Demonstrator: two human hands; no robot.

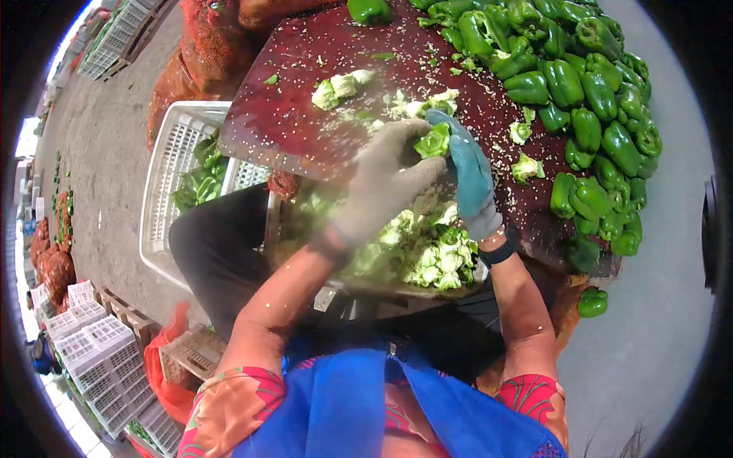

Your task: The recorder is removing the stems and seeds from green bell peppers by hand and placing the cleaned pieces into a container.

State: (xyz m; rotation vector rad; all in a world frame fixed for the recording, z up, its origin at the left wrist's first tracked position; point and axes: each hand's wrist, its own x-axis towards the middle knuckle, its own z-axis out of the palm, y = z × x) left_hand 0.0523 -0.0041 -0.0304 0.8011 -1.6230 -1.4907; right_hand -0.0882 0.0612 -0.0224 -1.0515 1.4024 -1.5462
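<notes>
My left hand point(389, 172), in a pale knit glove, has its thumb and fingers around a green pepper core point(433, 142). Close against the core's right side is my right hand point(471, 166), in a blue-coated glove with a dark wristband. Both are over the near edge of the dark red table point(286, 86), which is strewn with pepper seeds. A crate point(478, 277) below the hands holds many pepper cores point(441, 260). More cores point(338, 90) lie on the tabletop. Green bell peppers point(598, 94) are piled along the right side.
A white plastic crate point(154, 200) with green peppers stands on the floor at the left. Red mesh sacks point(212, 51) stand behind it. Stacked white crates point(103, 360) and a wooden pallet point(129, 315) are at lower left. One pepper point(592, 302) sits off the table's right corner.
</notes>
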